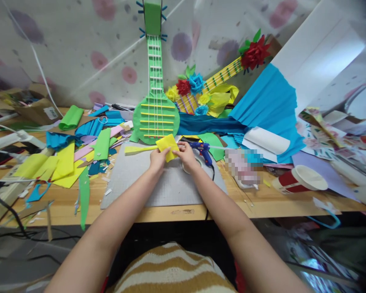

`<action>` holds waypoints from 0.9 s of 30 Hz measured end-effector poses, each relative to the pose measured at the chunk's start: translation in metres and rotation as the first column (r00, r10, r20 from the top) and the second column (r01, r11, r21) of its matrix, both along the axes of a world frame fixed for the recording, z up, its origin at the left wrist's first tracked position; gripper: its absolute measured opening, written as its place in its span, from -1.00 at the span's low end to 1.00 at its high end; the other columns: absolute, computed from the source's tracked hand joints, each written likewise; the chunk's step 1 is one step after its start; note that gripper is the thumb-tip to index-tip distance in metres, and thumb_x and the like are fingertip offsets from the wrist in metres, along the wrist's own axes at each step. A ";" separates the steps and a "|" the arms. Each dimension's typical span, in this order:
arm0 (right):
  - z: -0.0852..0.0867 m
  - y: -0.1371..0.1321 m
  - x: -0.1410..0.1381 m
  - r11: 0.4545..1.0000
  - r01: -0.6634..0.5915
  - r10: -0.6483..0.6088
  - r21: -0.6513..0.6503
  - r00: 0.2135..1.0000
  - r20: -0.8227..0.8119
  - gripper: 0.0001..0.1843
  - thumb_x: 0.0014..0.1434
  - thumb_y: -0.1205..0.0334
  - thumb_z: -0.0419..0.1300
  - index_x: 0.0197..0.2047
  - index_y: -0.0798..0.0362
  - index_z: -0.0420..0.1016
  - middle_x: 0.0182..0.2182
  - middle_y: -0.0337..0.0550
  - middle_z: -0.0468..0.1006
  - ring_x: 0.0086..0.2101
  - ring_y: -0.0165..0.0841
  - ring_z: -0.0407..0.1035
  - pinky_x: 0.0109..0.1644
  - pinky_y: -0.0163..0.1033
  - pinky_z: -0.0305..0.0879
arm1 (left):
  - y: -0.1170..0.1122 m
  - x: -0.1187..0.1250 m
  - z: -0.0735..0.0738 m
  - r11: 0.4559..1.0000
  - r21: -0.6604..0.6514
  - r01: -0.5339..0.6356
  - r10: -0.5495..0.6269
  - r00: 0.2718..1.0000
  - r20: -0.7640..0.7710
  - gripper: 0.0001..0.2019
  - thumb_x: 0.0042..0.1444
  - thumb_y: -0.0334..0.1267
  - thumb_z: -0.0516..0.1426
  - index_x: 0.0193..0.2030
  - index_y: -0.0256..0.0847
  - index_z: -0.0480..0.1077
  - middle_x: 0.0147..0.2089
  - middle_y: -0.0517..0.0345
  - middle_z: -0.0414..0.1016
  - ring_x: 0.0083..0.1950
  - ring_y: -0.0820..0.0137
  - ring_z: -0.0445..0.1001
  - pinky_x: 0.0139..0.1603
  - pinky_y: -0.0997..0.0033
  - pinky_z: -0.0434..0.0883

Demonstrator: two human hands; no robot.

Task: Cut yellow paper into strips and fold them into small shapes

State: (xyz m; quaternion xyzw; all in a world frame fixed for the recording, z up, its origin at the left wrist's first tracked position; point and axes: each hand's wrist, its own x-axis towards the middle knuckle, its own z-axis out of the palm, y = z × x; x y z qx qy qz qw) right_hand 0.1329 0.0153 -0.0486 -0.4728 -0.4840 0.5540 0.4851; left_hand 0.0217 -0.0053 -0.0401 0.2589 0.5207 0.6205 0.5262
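Note:
Between both hands I hold a yellow piece of crepe paper [167, 147], roughly square, above the grey mat [164, 185]. My left hand [159, 158] pinches its lower left edge, with the thumb on the front. My right hand [184, 156] grips the lower right corner; some of its fingers are hidden behind the paper. A narrow yellow paper strip [137, 150] lies left of my left hand. Just right of my right hand rests a blue glue gun [203, 151]. A roll of tape [187, 167] is partly covered by my right hand.
A green paper lute [155, 118] leans upright behind the mat. Behind it is a yellow-necked instrument [222, 75] with paper flowers. Blue crepe paper [266, 106] fans out at right, near a paper cup [301, 179]. Paper scraps [64, 162] and a power strip [18, 142] lie left.

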 end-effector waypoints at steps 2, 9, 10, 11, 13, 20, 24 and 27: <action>-0.006 0.002 0.003 0.986 0.153 -0.155 0.071 0.988 0.021 -0.51 -0.18 0.18 0.22 -0.19 0.01 0.09 -0.39 -0.29 0.39 -0.37 -0.44 0.36 -0.18 -0.27 0.31 | 0.005 -0.003 -0.003 0.992 0.122 0.035 -0.010 0.979 -0.202 -0.85 -0.12 -0.27 0.24 -0.36 -0.26 0.48 -0.27 0.01 0.56 -0.12 0.23 0.49 -0.07 0.30 0.37; -0.013 -0.007 0.011 0.865 0.419 -0.479 0.276 0.853 0.208 -0.66 0.02 0.17 0.02 -0.13 0.02 0.00 -0.17 -0.03 0.35 -0.18 -0.39 0.32 -0.03 -0.26 0.26 | 0.025 -0.021 -0.018 0.726 0.158 0.670 -0.212 0.436 -0.874 -0.82 -0.03 -0.27 0.19 -0.24 -0.16 0.49 0.21 -0.04 0.31 0.32 0.17 0.10 0.34 0.05 -0.20; -0.012 -0.008 0.012 0.866 0.411 -0.478 0.285 0.849 0.227 -0.65 0.04 0.17 0.01 -0.11 0.02 0.00 -0.16 -0.02 0.35 -0.16 -0.38 0.32 -0.02 -0.25 0.25 | 0.027 -0.022 -0.021 0.691 0.088 0.718 -0.260 0.361 -0.896 -0.81 -0.02 -0.25 0.18 -0.22 -0.16 0.49 0.23 -0.06 0.29 0.32 0.15 0.09 0.33 0.03 -0.21; -0.012 -0.008 0.012 0.867 0.404 -0.476 0.292 0.845 0.244 -0.65 0.05 0.17 0.00 -0.10 0.02 0.00 -0.16 -0.02 0.35 -0.14 -0.37 0.32 -0.01 -0.25 0.25 | 0.028 -0.024 -0.024 0.671 0.033 0.741 -0.294 0.306 -0.905 -0.78 -0.02 -0.22 0.18 -0.19 -0.16 0.48 0.23 -0.08 0.29 0.32 0.14 0.10 0.33 0.01 -0.20; -0.013 -0.008 0.013 0.870 0.392 -0.472 0.300 0.839 0.272 -0.65 0.05 0.19 -0.01 -0.09 0.03 0.01 -0.16 -0.01 0.35 -0.14 -0.36 0.32 -0.02 -0.24 0.25 | 0.028 -0.031 -0.030 0.661 -0.010 0.751 -0.315 0.265 -0.911 -0.70 -0.04 -0.15 0.19 -0.13 -0.16 0.47 0.20 -0.10 0.32 0.30 0.15 0.15 0.33 0.07 -0.13; -0.020 -0.007 0.010 0.894 0.354 -0.429 0.274 0.852 0.300 -0.66 0.04 0.21 0.03 -0.11 0.02 0.04 -0.20 -0.06 0.35 -0.19 -0.36 0.32 -0.06 -0.25 0.27 | 0.002 -0.125 -0.031 0.764 -0.097 0.638 -0.199 0.090 -0.976 -0.64 0.01 -0.04 0.11 -0.08 -0.12 0.46 0.16 -0.05 0.38 0.25 0.21 0.24 0.29 0.24 0.04; -0.016 -0.010 0.008 0.903 0.342 -0.413 0.261 0.861 0.297 -0.66 0.04 0.22 0.02 -0.10 0.03 0.04 -0.20 -0.06 0.35 -0.19 -0.36 0.31 -0.06 -0.25 0.25 | -0.009 -0.183 -0.023 0.878 -0.019 0.478 -0.025 0.006 -1.000 -0.76 0.03 -0.09 0.04 -0.33 -0.11 0.48 -0.11 -0.04 0.53 0.17 0.16 0.31 0.30 0.10 -0.01; -0.015 -0.012 0.007 0.900 0.339 -0.415 0.274 0.860 0.297 -0.66 0.04 0.22 0.02 -0.10 0.04 0.04 -0.19 -0.05 0.34 -0.20 -0.37 0.30 -0.07 -0.27 0.25 | -0.007 -0.191 -0.011 0.961 0.083 0.265 0.111 -0.090 -0.990 -0.73 0.09 -0.17 -0.03 -0.52 -0.15 0.39 -0.31 -0.06 0.53 0.13 0.13 0.31 0.30 -0.01 -0.06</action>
